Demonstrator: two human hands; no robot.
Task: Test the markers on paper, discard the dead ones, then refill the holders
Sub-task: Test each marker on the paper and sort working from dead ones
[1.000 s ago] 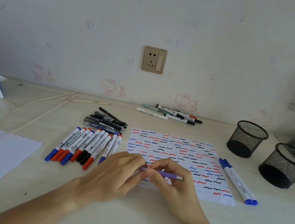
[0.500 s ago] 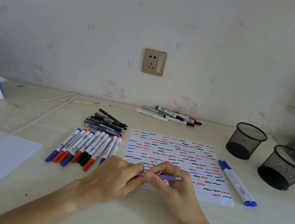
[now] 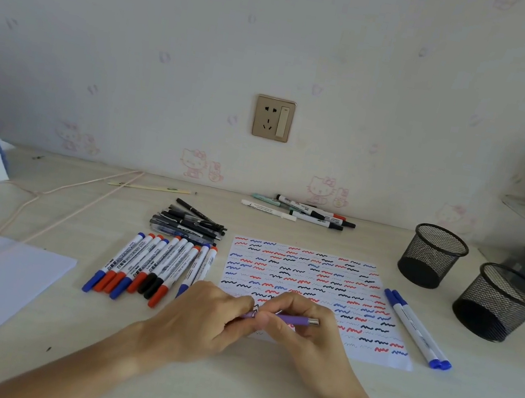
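Both hands meet over the near edge of the scribbled test sheet (image 3: 305, 286) — left hand (image 3: 202, 321) pinches one end of a purple pen (image 3: 294, 319), right hand (image 3: 305, 327) grips its barrel. Two mesh holders (image 3: 432, 255) stand well right, apart from the marker row (image 3: 152, 267).

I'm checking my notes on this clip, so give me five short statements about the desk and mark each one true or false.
1. Both hands hold the purple pen. True: the left hand and right hand grip it over the paper.
2. Both mesh holders are full of markers. False: the nearer holder and the farther holder show no markers inside.
3. Two blue markers lie right of the paper. True.
4. The paper is blank. False: red, blue and black squiggles cover it.
5. The marker row lies right of the paper. False: it lies left of it.
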